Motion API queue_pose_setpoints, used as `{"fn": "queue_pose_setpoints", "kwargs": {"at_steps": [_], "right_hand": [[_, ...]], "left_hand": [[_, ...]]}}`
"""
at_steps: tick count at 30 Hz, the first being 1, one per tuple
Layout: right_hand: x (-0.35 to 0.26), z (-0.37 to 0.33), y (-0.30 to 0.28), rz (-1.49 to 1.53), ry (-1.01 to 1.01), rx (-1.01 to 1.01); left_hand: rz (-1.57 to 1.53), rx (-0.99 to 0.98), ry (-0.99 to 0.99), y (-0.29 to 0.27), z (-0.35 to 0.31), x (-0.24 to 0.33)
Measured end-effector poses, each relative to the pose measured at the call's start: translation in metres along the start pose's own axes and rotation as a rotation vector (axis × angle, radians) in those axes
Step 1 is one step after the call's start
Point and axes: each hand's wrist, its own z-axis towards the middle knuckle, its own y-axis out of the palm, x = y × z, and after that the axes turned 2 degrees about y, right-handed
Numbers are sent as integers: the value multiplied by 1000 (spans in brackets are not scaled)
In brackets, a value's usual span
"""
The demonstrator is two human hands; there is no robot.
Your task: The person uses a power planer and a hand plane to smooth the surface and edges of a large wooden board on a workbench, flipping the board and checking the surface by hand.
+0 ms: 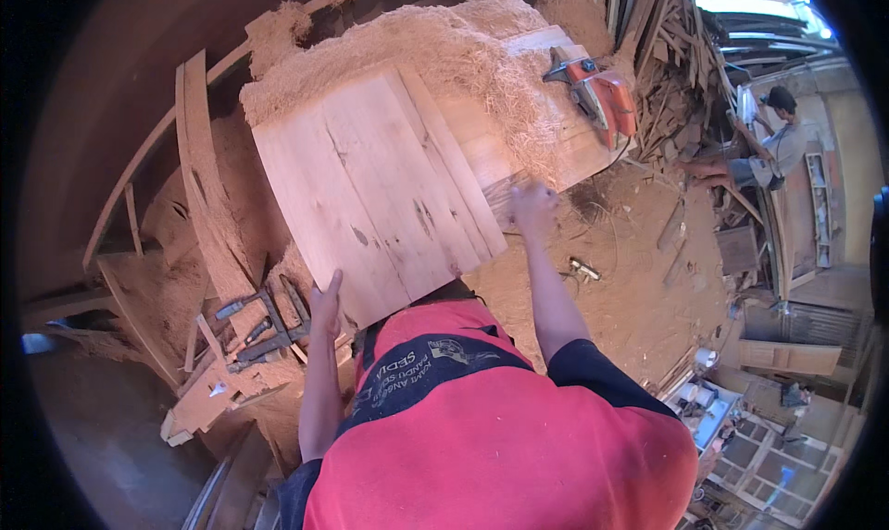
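A wide pale wooden panel [370,187], with lengthwise seams and a few dark knots, lies tilted across the workbench, its near edge against my waist. My left hand [326,303] grips its near left edge, thumb up by the rim and the other fingers partly hidden. Off the panel's right edge is my right hand [534,206], fingers bunched and smeared by motion. Brownish streaks blur beside it, and whether it holds anything I cannot make out. An orange power planer [602,99] rests beyond it on the bench, among curly wood shavings [500,86].
Clamps and hand tools [269,331] lie on shavings at the left, near a long upright board [199,150]. A cable trails from the planer. Scrap wood [671,76] is piled at the back right. Another person [778,146] is at the far right. A small metallic object [584,269] lies on the floor.
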Motion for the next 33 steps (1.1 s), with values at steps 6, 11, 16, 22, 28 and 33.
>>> {"fn": "queue_pose_setpoints", "kwargs": {"at_steps": [6, 11, 16, 22, 28, 33], "right_hand": [[105, 52, 62, 594, 185, 54], [99, 99, 60, 1229, 548, -402], [91, 128, 58, 1674, 709, -322], [96, 121, 51, 1705, 642, -232], [103, 139, 48, 1488, 641, -318], [113, 152, 55, 1446, 601, -278]], "left_hand": [[55, -3, -36, 13, 1, 16], [126, 54, -88, 5, 28, 13], [-169, -113, -168, 18, 24, 15], [-185, -145, -224, 30, 22, 16], [-212, -77, -203, 39, 16, -17], [-217, -60, -195, 63, 4, -18]]}}
